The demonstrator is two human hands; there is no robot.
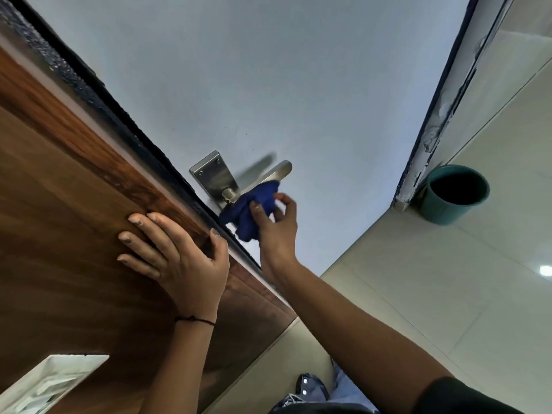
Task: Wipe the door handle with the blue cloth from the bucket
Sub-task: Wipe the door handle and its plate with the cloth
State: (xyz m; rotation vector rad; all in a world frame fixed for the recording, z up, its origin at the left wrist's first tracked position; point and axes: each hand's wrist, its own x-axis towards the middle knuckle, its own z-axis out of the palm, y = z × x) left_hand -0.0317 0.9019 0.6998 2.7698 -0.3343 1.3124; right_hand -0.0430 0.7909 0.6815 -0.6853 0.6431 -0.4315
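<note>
A brushed-metal door handle (276, 171) on its metal backplate (213, 171) sticks out of a pale grey door face. My right hand (276, 225) is shut on a crumpled blue cloth (254, 209), which is pressed against the underside of the lever close to its pivot. The cloth hides the lower part of the backplate. My left hand (176, 252) lies flat with fingers spread on the brown wooden door edge (74, 180), holding nothing. A teal bucket (457, 194) stands on the floor at the right, beside the door frame; its inside looks dark.
A black seal strip (89, 94) runs along the door edge. The chipped door frame (442, 115) rises at the right. Pale floor tiles (448, 294) fill the lower right. My shoe (310, 386) shows at the bottom. A white rectangular cut-out (50, 380) sits at bottom left.
</note>
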